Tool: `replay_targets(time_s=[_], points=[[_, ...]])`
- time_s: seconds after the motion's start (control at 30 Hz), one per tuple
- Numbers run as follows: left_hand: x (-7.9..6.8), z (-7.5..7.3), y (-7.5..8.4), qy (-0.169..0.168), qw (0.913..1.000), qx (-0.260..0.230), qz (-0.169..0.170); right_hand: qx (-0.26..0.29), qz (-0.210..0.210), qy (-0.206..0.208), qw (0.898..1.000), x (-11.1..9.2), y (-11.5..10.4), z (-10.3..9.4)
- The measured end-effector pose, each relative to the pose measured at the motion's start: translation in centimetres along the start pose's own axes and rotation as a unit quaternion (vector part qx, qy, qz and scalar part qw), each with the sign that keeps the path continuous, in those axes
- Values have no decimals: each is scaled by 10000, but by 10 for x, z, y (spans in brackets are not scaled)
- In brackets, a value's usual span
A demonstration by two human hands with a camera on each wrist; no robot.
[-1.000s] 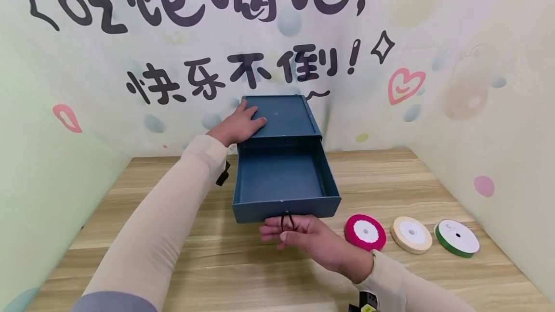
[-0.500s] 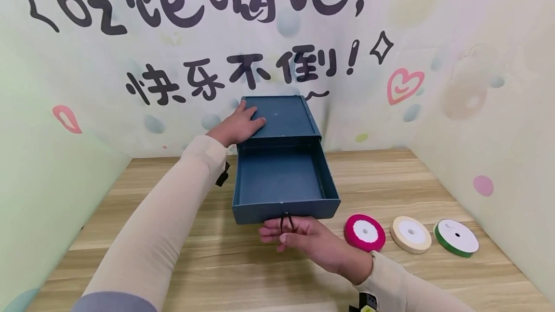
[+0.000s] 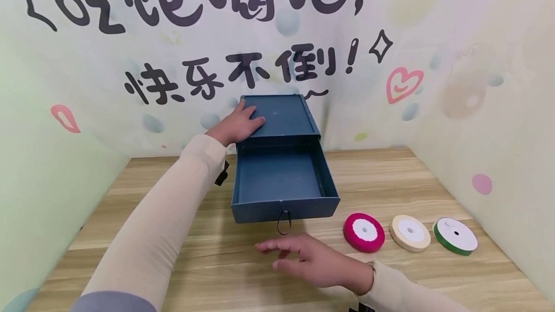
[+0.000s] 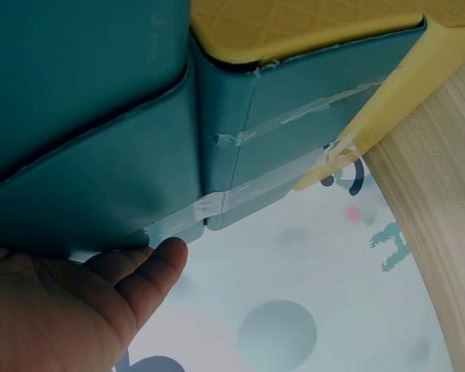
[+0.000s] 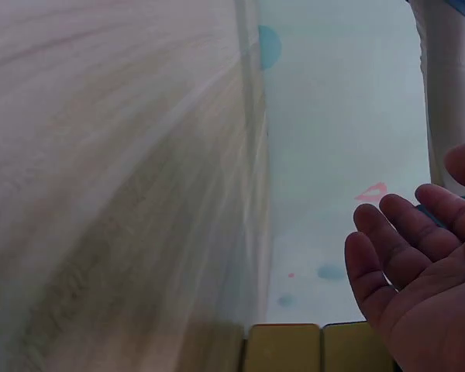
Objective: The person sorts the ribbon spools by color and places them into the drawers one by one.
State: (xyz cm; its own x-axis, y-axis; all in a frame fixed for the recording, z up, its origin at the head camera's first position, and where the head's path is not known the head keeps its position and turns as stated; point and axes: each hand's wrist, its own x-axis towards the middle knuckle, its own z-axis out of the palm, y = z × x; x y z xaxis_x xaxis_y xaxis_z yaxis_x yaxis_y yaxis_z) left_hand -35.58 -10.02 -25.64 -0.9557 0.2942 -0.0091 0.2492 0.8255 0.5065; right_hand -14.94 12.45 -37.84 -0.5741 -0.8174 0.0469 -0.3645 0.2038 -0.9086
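A dark blue drawer box stands at the back of the table, its empty drawer pulled out toward me. My left hand rests on the box's top at the left edge, fingers spread. The left wrist view shows that hand against the blue side, with clear tape across the seams. From the drawer front hangs a thin black loop. Just below it my right hand is apart from the loop, holding nothing, its fingers loosely bent. The right wrist view shows its palm bare.
Three ribbon rolls lie in a row on the right: a crimson one, a cream one and a green one. Yellow parts adjoin the blue box in the left wrist view. A printed backdrop rises behind the table.
The right hand has let go of the black loop and moved down toward me. The loop now hangs free. The left hand and the pulled-out drawer stay as they were.
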Motion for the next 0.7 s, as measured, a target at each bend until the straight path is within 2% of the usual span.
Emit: replay_targets(time_s=[0.1,0.2,0.33,0.43,0.7], points=[[-1,0,0,-2,10000,14,14,-993,-407,-100,9942,-3,-8,1],[-2,-1,1,4,10000,32,22,-1589,-809,-249,9837,-5,-17,1],[-2,0,1,4,10000,42,25,-2075,-1384,-367,9677,-9,-30,2],[0,0,1,-6,10000,51,41,-2492,-1752,-303,9520,-13,-40,0],[2,1,-1,16,10000,53,24,-3356,-2325,-58,9128,-23,-61,-10]])
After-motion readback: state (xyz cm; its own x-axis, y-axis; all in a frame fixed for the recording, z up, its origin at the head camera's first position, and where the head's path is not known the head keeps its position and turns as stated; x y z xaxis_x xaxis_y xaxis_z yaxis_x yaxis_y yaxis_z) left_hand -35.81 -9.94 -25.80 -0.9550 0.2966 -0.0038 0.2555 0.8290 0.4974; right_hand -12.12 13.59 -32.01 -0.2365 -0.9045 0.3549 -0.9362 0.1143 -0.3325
